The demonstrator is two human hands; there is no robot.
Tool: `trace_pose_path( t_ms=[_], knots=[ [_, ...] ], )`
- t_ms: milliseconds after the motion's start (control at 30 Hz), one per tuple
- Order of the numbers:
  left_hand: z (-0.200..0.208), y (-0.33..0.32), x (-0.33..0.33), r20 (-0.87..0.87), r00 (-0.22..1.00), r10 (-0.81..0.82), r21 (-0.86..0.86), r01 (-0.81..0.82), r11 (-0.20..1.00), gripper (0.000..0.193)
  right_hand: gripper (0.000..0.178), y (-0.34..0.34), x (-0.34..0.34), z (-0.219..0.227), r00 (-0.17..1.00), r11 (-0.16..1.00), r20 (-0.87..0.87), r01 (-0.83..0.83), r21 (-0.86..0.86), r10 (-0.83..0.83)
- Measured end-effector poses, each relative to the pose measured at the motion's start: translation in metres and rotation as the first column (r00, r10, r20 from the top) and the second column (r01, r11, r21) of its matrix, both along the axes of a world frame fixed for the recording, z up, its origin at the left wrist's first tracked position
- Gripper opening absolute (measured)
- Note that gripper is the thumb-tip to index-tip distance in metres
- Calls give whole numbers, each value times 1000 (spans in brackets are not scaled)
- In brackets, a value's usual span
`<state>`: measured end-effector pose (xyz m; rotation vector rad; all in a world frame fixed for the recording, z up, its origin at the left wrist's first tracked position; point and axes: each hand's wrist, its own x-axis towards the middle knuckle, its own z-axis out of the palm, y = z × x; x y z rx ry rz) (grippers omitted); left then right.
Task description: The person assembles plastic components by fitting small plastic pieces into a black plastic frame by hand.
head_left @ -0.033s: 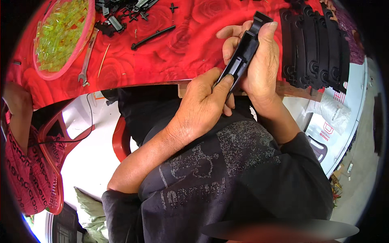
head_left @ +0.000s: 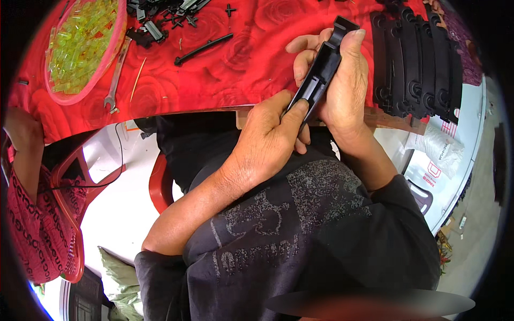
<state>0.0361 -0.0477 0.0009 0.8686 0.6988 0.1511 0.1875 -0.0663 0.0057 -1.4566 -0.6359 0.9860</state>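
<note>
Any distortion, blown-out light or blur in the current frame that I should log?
Head view: the red tablecloth bows along its near edge, corners black; head view: the white surface at lower left looks washed out; head view: a smeared oval sits at bottom right, while left hand, right hand and black plastic part look fairly sharp.

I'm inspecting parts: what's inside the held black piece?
The black piece shows a dark hollow and a narrow pale patch; the left hand covers part of its lower end.
</note>
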Motion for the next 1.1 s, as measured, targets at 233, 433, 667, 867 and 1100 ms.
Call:
trace_pose_path(
  t_ms=[233, 433, 667, 867, 1100],
  knots=[
    [-2, -3, -1, -18, 999, 38, -12, -38, 999, 32, 62, 2, -3, -3, 1000, 1000, -11, -13, 4, 13],
    [3, -2, 1, -21, 995, 92, 3, -92, 996, 34, 64, 7, 2, -2, 1000, 1000, -28, -13, -27, 12],
    [0, -3, 1, -49, 991, 121, 52, -119, 992, 41, 64, 10, 1, -5, 996, 995, 10, -93, 28, 92],
    [-3, -7, 2, -23, 978, 209, 19, -209, 978, 44, 63, 12, -10, 4, 986, 994, 127, -101, -36, 104],
    [5, -6, -3, -63, 984, 167, 12, -167, 986, 40, 67, 11, -15, 7, 986, 995, 137, -84, -49, 90]
  ],
)
